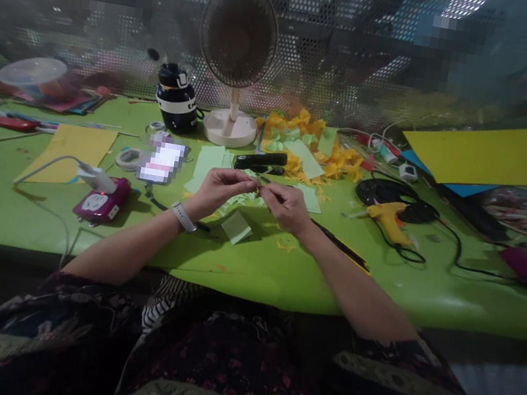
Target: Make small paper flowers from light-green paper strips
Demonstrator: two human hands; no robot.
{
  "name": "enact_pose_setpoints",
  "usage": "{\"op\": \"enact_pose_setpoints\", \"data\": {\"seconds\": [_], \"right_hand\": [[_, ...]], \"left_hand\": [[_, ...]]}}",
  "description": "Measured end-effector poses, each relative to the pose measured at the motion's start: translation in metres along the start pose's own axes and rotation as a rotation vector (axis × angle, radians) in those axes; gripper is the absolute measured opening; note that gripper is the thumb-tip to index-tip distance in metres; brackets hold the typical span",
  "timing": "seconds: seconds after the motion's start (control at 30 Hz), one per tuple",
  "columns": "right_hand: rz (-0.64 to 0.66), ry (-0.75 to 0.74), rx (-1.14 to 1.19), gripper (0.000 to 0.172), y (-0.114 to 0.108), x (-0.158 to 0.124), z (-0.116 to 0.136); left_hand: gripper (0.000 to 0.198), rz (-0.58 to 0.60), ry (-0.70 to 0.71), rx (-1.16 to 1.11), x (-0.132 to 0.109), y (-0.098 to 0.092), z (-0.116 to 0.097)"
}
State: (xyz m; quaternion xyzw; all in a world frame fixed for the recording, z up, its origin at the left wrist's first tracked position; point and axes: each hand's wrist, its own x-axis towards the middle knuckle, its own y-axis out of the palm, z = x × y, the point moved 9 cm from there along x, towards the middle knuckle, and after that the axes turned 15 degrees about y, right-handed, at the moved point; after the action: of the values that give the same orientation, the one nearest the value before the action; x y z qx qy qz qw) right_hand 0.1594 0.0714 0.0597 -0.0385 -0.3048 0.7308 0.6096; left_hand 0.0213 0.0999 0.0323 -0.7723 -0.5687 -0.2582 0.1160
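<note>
My left hand (pixel 218 191), with a pale band on its wrist, has thumb and fingers pinched together over the middle of the table. Close by on the right, my right hand (pixel 290 209) is also closed in a pinch, its fingertips almost meeting the left ones. Whatever lies between the fingertips is too small and dark to make out. Below them lie scraps of light green paper and a folded green paper square (pixel 237 227). A black stapler-like object (pixel 260 160) lies just beyond the hands. Green paper sheets (pixel 205 164) are spread behind my left hand.
Yellow-orange paper pieces (pixel 344 164) are heaped beyond my right hand. A yellow glue gun (pixel 391 222) with a black cord lies to the right. Leftward are a phone (pixel 162 164), tape roll (pixel 127 158) and purple power socket (pixel 104 201). A fan (pixel 240 35) and black bottle (pixel 177 102) stand behind.
</note>
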Motion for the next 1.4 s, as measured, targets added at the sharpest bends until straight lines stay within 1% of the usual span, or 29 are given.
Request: {"op": "enact_pose_setpoints", "data": {"seconds": [0.27, 0.47, 0.53, 0.67, 0.73, 0.83, 0.9, 1.0, 1.1, 1.2, 1.4], "right_hand": [[0.037, 0.014, 0.019, 0.037, 0.003, 0.0, -0.002], [0.062, 0.039, 0.062, 0.037, 0.006, 0.0, -0.004], [0.065, 0.043, 0.077, 0.037, 0.005, 0.0, -0.003], [0.092, 0.103, 0.108, 0.036, 0.007, 0.0, -0.005], [0.096, 0.115, 0.121, 0.032, 0.008, -0.001, -0.005], [0.036, 0.094, 0.14, 0.02, 0.005, -0.002, -0.003], [-0.018, 0.067, 0.127, 0.02, 0.004, -0.003, -0.001], [-0.063, 0.018, 0.077, 0.019, 0.004, -0.003, 0.0], [-0.06, -0.025, 0.063, 0.02, 0.003, -0.001, -0.002], [-0.046, -0.051, 0.06, 0.017, 0.002, 0.0, -0.003], [0.013, -0.057, 0.087, 0.017, 0.003, -0.002, -0.001]], "left_hand": [[0.026, -0.003, 0.004, 0.005, 0.0, -0.001, 0.004], [0.023, -0.005, 0.005, -0.028, -0.001, 0.0, 0.007], [0.022, -0.009, 0.008, -0.049, -0.001, 0.001, 0.007], [0.02, -0.037, 0.028, -0.049, 0.0, 0.001, 0.003], [0.02, -0.062, 0.041, -0.053, 0.001, 0.0, 0.001], [0.02, -0.115, 0.074, -0.054, 0.002, -0.005, -0.003], [0.02, -0.14, 0.106, -0.045, 0.002, -0.007, -0.005], [0.018, -0.139, 0.146, -0.047, 0.003, -0.007, -0.007], [0.02, -0.119, 0.164, -0.05, 0.004, -0.006, -0.006], [0.019, -0.115, 0.157, -0.042, 0.004, -0.006, -0.004], [0.022, -0.117, 0.067, -0.107, 0.001, -0.004, 0.006]]}}
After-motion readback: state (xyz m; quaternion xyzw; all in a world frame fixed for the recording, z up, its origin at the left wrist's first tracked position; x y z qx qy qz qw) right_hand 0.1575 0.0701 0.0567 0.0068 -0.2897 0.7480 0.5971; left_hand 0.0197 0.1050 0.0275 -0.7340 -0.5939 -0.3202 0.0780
